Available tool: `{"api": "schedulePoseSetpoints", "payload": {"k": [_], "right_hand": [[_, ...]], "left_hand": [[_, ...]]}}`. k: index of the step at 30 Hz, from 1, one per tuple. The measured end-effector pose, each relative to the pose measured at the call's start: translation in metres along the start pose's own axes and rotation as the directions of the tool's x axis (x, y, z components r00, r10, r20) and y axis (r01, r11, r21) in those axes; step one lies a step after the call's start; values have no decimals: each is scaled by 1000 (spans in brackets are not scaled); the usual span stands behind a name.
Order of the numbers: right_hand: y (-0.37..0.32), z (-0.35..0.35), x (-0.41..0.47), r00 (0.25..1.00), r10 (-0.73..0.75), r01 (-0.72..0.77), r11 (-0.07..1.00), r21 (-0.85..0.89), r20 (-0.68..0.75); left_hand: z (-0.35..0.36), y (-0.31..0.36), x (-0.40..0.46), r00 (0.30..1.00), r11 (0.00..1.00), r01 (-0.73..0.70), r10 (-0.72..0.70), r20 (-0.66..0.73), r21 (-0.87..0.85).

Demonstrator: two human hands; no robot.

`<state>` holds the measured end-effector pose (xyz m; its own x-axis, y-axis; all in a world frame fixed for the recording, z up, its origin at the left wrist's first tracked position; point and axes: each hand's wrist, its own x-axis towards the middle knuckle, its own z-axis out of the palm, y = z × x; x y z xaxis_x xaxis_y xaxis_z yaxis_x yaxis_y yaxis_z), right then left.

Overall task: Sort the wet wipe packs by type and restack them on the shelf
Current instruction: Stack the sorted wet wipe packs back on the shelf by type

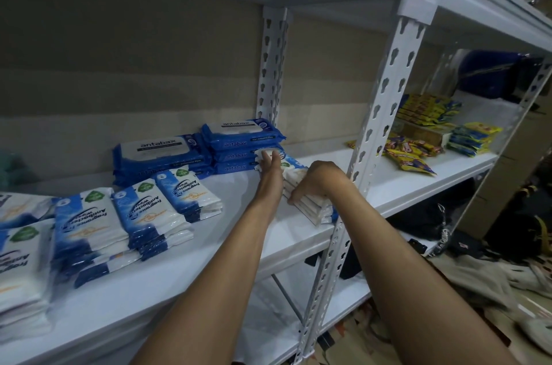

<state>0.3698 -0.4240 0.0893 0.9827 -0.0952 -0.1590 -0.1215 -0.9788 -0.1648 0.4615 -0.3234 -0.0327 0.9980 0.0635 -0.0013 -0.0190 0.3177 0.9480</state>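
On the white shelf [245,233] a stack of white-and-blue wipe packs [310,209] lies near the front post. My right hand [316,182] grips the stack's near end, fingers curled round its edge. With straight fingers my left hand [268,167] presses against the stack's far left end, next to the blue antabax stack [242,149]. A second antabax stack [158,158] stands to the left. Several stacks of white-and-blue antibacterial packs [119,221] fill the shelf's left part.
A perforated white upright post [370,137] stands just right of my right hand. Beyond it, yellow and blue snack packets [424,128] lie on the neighbouring shelf. Bags and clothes sit on the floor at lower right. Another shelf board hangs overhead.
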Motion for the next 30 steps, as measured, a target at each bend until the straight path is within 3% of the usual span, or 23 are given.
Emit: {"api": "schedulePoseSetpoints", "payload": {"k": [10, 13, 16, 19, 23, 30], "right_hand": [[0, 5, -1, 999, -7, 10, 996, 87, -31], [3, 0, -6, 998, -54, 52, 995, 85, 21], [9, -13, -6, 993, -119, 105, 947, 304, 27], [6, -17, 3, 992, -99, 125, 846, 518, -78], [-3, -2, 10, 982, -82, 150, 885, 440, -170], [-15, 24, 17, 977, -78, 137, 944, 301, -200]], "left_hand": [[-5, -16, 14, 1000, 994, -6, 9, 28, -112], [-4, -7, 0, 999, 992, -19, 23, 25, -127], [-3, 12, -23, 998, 992, -36, 30, -51, -120], [-1, 22, -40, 995, 990, -60, 49, -85, -126], [0, 23, -44, 994, 990, -40, 27, -104, -133], [3, 36, -52, 997, 983, 30, -43, -70, -181]]}}
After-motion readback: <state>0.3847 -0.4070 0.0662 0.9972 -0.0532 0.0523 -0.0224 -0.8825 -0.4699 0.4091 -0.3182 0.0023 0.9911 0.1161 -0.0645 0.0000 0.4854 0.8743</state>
